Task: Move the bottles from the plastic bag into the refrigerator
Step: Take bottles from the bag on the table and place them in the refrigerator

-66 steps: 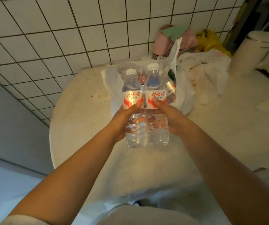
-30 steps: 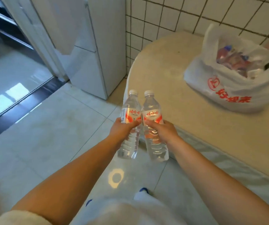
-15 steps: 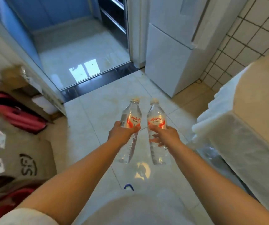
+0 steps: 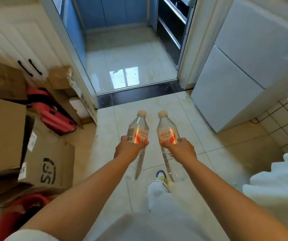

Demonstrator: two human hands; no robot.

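Observation:
I hold two clear water bottles with red-and-white labels and pale caps out in front of me over the tiled floor. My left hand (image 4: 128,150) grips the left bottle (image 4: 138,127) around its middle. In my right hand (image 4: 179,150) is the right bottle (image 4: 166,128), held the same way. Both bottles are upright, tilted slightly, with a gap between them. The white two-door refrigerator (image 4: 230,80) stands at the right, ahead of my hands, with both doors closed. The plastic bag is out of view.
Cardboard boxes (image 4: 40,160) and red items (image 4: 56,115) crowd the left side. A doorway (image 4: 131,58) with a dark threshold opens straight ahead into a glossy-floored room. The table's white cloth edge (image 4: 279,180) is at the lower right. Pale floor tiles lie between me and the refrigerator.
I have turned away from the table and bag and stepped forward. The bottles have moved slightly apart, and the doorway and refrigerator are now nearer and more central.

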